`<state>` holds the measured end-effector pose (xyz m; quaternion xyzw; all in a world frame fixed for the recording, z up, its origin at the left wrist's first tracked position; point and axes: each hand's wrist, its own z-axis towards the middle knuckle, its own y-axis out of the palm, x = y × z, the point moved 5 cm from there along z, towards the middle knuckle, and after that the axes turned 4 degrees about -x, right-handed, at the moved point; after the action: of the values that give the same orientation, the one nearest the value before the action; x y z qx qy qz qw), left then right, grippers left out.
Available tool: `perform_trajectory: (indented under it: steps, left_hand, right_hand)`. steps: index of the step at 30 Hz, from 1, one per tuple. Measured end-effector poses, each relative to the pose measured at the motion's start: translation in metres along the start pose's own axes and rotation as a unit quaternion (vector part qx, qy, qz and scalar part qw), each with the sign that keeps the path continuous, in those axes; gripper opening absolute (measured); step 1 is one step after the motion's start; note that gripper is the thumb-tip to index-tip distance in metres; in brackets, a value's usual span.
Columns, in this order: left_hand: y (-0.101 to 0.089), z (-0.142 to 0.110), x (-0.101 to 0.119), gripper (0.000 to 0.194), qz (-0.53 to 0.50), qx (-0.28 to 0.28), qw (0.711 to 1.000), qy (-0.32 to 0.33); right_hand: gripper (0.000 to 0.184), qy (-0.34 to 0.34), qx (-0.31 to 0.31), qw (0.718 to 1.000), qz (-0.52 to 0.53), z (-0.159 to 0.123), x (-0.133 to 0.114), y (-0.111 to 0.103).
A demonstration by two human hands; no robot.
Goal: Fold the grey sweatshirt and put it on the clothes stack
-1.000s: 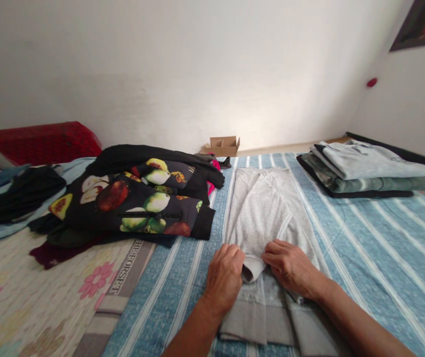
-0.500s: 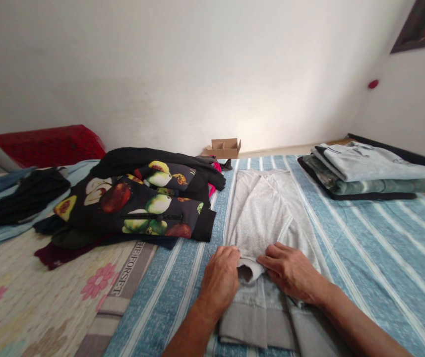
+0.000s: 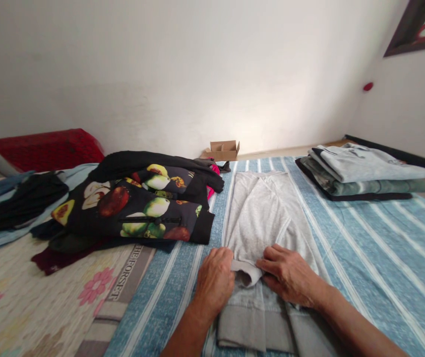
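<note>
A light grey sweatshirt (image 3: pixel 259 213) lies lengthwise on the blue striped sheet, its sides folded in and its ribbed hem towards me. Across its front rests a sleeve end with a pale cuff (image 3: pixel 248 273). My left hand (image 3: pixel 216 277) is closed at the left edge of that cuff, its fingertips partly hidden. On the cuff's right side, my right hand (image 3: pixel 290 275) pinches the fabric between thumb and fingers. The cuff's opening faces me, between the two hands.
Left of the sweatshirt is a heap of clothes topped by a black fruit-print garment (image 3: pixel 152 213). A folded stack (image 3: pixel 368 171) sits at the right. Against the wall are a small cardboard box (image 3: pixel 224 150) and a red item (image 3: pixel 48 151). A floral blanket (image 3: pixel 59 297) covers the near left.
My left hand has shifted slightly left along the cuff, and the cuff's opening looks flatter. My right hand stays almost in place. The view has moved slightly.
</note>
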<state>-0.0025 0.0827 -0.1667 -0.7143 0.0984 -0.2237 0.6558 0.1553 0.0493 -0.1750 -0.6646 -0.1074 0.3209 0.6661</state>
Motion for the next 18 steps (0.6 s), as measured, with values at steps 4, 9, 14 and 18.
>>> perform_trajectory:
  steps: [4,9,14,18]
  left_hand:
    - [-0.0006,-0.0009,-0.0005,0.022,0.007,-0.008,1.0,-0.011]
    - [0.0001,-0.0023,-0.0021,0.028,-0.001,-0.015,1.0,-0.014]
    - [0.0034,-0.0032,-0.0047,0.042,-0.025,-0.014,1.0,0.012]
    - [0.0028,-0.0035,-0.0094,0.045,-0.061,-0.019,0.998,0.021]
  right_hand:
    - [0.007,-0.001,0.004,1.0,-0.001,0.0001,-0.0004,0.0011]
    - [0.008,0.001,0.009,1.0,-0.004,0.0003,0.0006,0.0016]
    - [0.005,0.005,0.011,1.0,-0.007,0.0015,0.001,0.0017]
    - [0.006,0.011,0.004,1.0,-0.009,0.0036,0.0001,0.0005]
